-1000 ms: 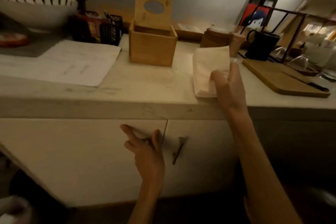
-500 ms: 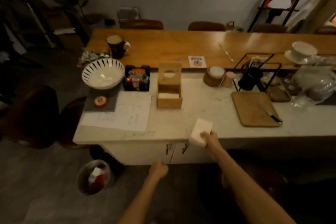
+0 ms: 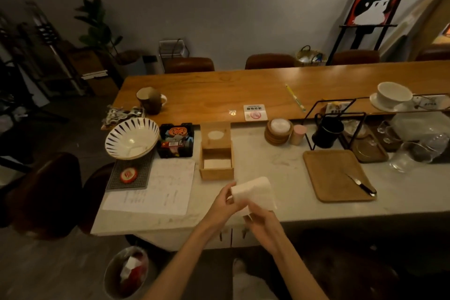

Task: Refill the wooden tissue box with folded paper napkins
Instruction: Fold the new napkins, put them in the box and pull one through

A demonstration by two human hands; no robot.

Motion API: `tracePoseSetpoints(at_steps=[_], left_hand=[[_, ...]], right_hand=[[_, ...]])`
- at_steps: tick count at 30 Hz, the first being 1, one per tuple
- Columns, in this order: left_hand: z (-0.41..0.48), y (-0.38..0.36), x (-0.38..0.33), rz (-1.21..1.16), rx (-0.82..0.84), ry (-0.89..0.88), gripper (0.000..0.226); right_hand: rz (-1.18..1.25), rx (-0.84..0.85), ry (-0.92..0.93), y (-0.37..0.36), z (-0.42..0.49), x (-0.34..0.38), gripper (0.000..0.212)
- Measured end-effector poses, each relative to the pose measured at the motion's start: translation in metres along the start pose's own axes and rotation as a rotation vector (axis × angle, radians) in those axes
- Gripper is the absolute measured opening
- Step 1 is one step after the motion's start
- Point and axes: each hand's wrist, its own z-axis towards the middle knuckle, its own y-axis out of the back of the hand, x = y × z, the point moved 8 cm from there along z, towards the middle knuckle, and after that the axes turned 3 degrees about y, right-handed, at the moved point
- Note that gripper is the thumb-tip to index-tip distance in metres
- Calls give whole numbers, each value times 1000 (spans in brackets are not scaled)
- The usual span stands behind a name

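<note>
The wooden tissue box (image 3: 216,171) stands on the pale counter (image 3: 267,161), its hinged lid (image 3: 215,135) with an oval hole tipped back. A few white napkins lie low inside it. A white stack of folded napkins (image 3: 255,191) is held above the counter's front edge, bent into a curve, a little in front of and to the right of the box. My left hand (image 3: 225,202) grips its left end and my right hand (image 3: 261,220) grips its lower end from beneath.
Left of the box lie paper sheets (image 3: 158,187), a striped bowl (image 3: 131,137) and a black caddy (image 3: 175,140). To the right are a wooden board (image 3: 333,175) with a knife (image 3: 361,184), coasters (image 3: 277,130) and a black mug (image 3: 326,130). A bin (image 3: 126,271) stands on the floor.
My left hand has come up from the cabinet door and taken hold of the napkin stack. The stack has lifted off the counter edge and bent. The view has risen and pulled back.
</note>
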Motion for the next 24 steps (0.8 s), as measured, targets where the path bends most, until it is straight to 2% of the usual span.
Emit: tracePoseSetpoints(at_steps=[3, 6, 9, 12, 14, 16, 19, 24], left_hand=[[24, 11, -18, 32, -134, -89, 38], [42, 16, -34, 93, -164, -152, 31], [57, 13, -41, 201, -150, -209, 31], [73, 3, -35, 289, -127, -264, 27], [84, -3, -25, 340, -132, -266, 26], [89, -6, -10, 367, -154, -247, 27], [95, -10, 11, 383, -174, -222, 32], [101, -11, 40, 393, -201, -176, 51]], right_hand=[[-182, 27, -1, 9, 26, 20, 53], [-641, 4, 119, 26, 52, 56, 64], [-850, 31, 207, 38, 71, 83, 56], [-1031, 45, 322, 43, 85, 97, 38], [-1098, 19, 351, 49, 93, 96, 29], [-1107, -15, 336, 59, 96, 87, 30], [-1118, -21, 330, 67, 98, 72, 42], [-1049, -35, 186, 79, 103, 44, 67]])
